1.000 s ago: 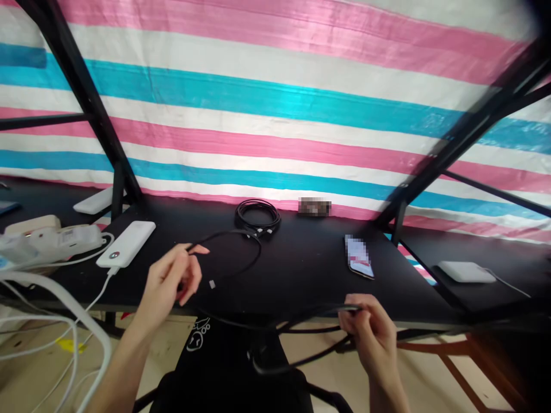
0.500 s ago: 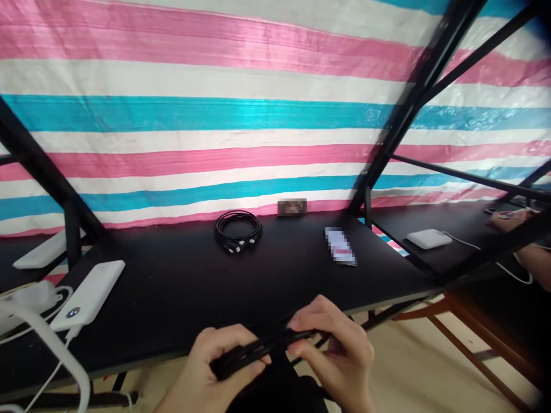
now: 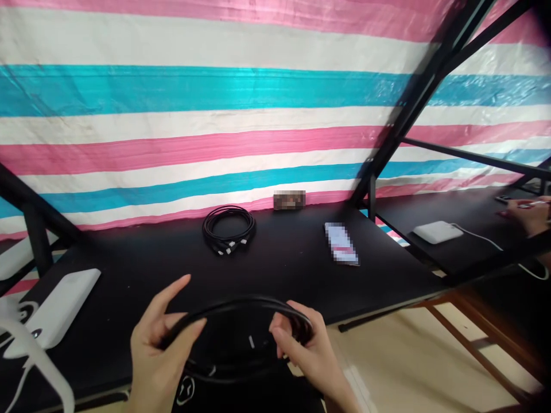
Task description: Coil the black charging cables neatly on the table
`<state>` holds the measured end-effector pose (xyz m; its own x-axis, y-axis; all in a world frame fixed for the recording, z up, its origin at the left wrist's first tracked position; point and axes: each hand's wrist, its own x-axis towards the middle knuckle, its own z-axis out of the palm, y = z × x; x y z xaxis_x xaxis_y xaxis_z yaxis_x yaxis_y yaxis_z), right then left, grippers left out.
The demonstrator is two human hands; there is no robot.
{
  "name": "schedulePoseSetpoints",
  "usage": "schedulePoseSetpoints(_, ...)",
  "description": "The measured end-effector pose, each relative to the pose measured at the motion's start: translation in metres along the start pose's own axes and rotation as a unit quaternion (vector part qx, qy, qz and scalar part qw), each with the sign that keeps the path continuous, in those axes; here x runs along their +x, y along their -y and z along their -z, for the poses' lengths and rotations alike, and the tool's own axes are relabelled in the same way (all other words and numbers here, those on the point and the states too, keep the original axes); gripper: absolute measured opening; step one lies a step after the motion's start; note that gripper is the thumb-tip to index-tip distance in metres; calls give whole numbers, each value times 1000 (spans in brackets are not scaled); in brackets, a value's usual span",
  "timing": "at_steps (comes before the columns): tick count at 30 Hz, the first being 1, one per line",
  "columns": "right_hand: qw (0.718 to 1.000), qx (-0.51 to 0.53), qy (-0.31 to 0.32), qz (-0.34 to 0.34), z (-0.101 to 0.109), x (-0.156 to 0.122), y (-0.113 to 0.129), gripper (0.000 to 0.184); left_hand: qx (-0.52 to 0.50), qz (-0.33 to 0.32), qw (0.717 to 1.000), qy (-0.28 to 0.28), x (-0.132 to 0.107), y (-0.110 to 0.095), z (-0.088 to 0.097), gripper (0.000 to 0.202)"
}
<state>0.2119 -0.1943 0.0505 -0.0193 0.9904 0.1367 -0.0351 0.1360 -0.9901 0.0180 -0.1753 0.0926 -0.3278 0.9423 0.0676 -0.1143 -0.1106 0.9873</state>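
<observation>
left hand [image 3: 157,350] and right hand [image 3: 303,350] are each pinching one black cable loop [image 3: 241,307]; a second coil [image 3: 228,229] is lying at 12 o'clock.

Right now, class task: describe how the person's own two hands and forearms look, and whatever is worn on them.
Both the left hand and the right hand are bare: no gloves, rings or watch show. The wrists and the visible parts of the forearms are uncovered, with no sleeve in view. Fingernails look short and unpainted.
</observation>
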Motion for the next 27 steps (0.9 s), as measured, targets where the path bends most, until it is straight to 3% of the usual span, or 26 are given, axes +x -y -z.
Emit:
schedulePoseSetpoints(3,977,193,35,-82,-13,11,-9,31,-99,56,993,-23,18,6,-7,23)
schedulePoseSetpoints(6,940,320,-11,-122,-22,26,-15,41,-168,104,979,-42,29,22,-16,11)
schedulePoseSetpoints(9,895,419,-64,-136,-17,39,-18,46,-186,157,970,-23,27,41,-28,19)
schedulePoseSetpoints(12,867,475,-71,-134,-7,47,-22,50,-157,203,966,21,21,58,-38,36)
schedulePoseSetpoints(18,876,474,-39,-74,-7,46,-23,61,-137,183,968,103,15,71,-44,18)
schedulePoseSetpoints(21,889,457,-13,-36,-10,47,-20,62,-123,169,966,154,11,77,-45,23)
schedulePoseSetpoints(27,914,396,85,34,-14,47,-7,62,-85,263,908,315,-6,84,-47,32)
